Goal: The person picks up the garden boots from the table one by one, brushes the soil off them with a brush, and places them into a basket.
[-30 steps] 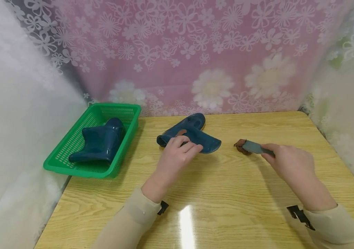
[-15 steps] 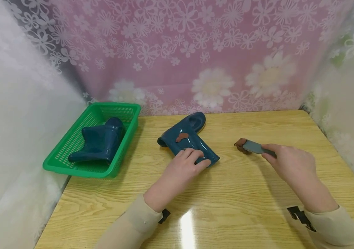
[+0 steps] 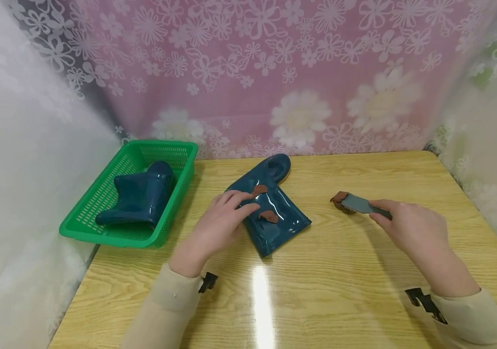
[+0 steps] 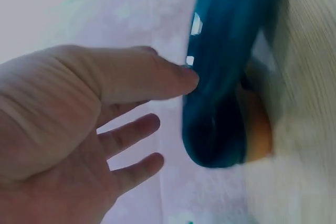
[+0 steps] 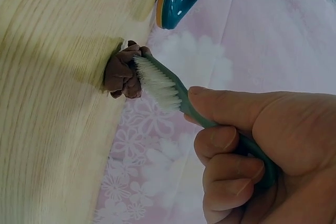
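Note:
A dark blue rubber boot (image 3: 285,215) lies on its side on the table, its toe toward the back. Two brown patches that look like mud or clay, a far patch (image 3: 259,191) and a near patch (image 3: 268,216), stick to its shaft. My left hand (image 3: 217,220) is at the boot's left side, fingers loosely spread and gripping nothing; whether the thumb touches the boot I cannot tell. My right hand (image 3: 414,228) grips a grey-green scrubbing brush (image 3: 359,203) by its handle. In the right wrist view, its white bristles (image 5: 157,85) meet a brown clay-like lump (image 5: 123,72).
At the left, a green plastic basket (image 3: 178,194) holds a second dark blue boot (image 3: 139,198). The wooden table (image 3: 340,291) runs back to a pink floral curtain (image 3: 231,72), with pale cloth hanging on both sides.
My left hand has turned the boot's shaft over toward me, bringing the brown patches into view, then let go and moved left. The right hand and brush have stayed almost in place.

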The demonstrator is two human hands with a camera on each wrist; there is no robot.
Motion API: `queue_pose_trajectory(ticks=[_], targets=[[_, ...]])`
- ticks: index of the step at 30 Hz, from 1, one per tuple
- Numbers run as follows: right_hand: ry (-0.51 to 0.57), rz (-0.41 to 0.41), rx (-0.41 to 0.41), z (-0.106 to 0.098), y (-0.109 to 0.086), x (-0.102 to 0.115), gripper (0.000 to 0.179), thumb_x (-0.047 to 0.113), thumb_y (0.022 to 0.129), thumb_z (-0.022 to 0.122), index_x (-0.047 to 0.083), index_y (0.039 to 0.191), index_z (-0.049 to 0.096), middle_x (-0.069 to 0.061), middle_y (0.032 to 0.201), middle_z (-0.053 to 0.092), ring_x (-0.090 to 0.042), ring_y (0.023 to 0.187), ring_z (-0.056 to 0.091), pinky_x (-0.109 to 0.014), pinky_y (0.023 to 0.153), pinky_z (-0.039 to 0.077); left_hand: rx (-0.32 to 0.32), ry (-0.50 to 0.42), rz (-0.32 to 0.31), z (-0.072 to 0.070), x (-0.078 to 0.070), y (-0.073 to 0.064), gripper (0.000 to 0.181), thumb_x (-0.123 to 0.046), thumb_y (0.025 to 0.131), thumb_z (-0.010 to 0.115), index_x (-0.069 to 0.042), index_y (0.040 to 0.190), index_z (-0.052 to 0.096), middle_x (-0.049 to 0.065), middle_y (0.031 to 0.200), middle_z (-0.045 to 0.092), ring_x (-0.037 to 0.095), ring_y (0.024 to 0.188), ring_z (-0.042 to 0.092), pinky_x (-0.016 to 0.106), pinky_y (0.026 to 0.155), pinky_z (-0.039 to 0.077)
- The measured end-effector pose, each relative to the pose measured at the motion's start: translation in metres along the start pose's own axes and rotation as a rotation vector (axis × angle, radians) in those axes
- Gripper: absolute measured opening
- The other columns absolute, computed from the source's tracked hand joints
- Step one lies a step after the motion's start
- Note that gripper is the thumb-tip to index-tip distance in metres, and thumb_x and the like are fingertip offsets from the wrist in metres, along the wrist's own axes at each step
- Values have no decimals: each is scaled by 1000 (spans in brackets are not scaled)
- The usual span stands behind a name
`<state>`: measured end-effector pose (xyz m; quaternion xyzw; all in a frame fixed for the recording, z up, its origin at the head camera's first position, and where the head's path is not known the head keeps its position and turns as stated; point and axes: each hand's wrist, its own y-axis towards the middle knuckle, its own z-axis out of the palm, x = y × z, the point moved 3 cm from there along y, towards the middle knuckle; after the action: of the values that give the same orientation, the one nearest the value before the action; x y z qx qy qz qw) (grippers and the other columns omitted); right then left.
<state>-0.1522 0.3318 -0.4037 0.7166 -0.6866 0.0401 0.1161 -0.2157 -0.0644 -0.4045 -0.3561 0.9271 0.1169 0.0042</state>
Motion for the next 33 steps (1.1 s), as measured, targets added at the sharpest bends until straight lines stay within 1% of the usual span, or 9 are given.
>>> queue_pose_trajectory(ticks=[4,6,11,15,19,24,28,31,33], targets=[[5,14,22,-1,2,-1,44,35,110,72,8,145,72,4,56,50,-20,46,37,-35,46,28,25,-14,-105,3,19,0,54,2,99,80,-15,148,69,16,156,58,39,146,52,61,119,43],[10,20,32,0,3,-1,45,36,110,71,8,145,71,3,56,50,-20,46,38,-35,46,29,19,-16,-139,7,26,2,50,-3,99,83,-13,146,71,16,153,60,39,144,54,60,118,44],[30,18,15,2,3,-2,43,36,110,72,9,144,72,4,54,48,-19,46,37,-35,46,29,-20,27,-150,16,33,7,39,-13,99,87,-12,136,76,13,139,68,36,132,62,53,114,49],[41,11,-28,4,1,-3,42,37,109,73,10,142,73,4,51,44,-18,44,33,-34,45,26,-41,54,-141,19,27,10,34,-21,97,90,-16,129,79,9,130,70,32,120,64,45,107,54],[52,22,-70,3,1,-1,41,39,110,72,13,142,74,4,49,40,-18,44,30,-33,45,24,-70,85,-150,23,18,16,30,-32,99,87,-20,125,79,6,122,70,29,108,62,42,93,57],[41,27,-121,2,1,3,39,36,109,73,12,140,75,3,48,41,-19,43,31,-34,45,23,-108,143,-182,28,3,23,35,-46,102,79,-24,130,79,3,117,68,25,103,60,43,84,58],[30,18,-192,-2,1,5,37,34,108,75,12,138,75,4,46,39,-20,40,30,-35,43,21,-159,132,-206,31,-6,30,40,-49,104,74,-24,135,78,3,114,68,25,98,58,41,78,57],[21,6,-235,-5,1,5,36,33,107,76,12,137,76,5,44,37,-20,39,27,-35,43,20,-195,94,-216,32,-10,34,38,-47,105,75,-23,133,79,4,112,67,25,95,58,38,74,57],[11,-4,-235,-5,1,6,37,33,106,77,12,136,76,4,44,37,-19,39,27,-35,43,20,-195,58,-226,33,-10,34,32,-41,104,79,-20,129,80,5,113,67,25,97,58,37,76,57]])
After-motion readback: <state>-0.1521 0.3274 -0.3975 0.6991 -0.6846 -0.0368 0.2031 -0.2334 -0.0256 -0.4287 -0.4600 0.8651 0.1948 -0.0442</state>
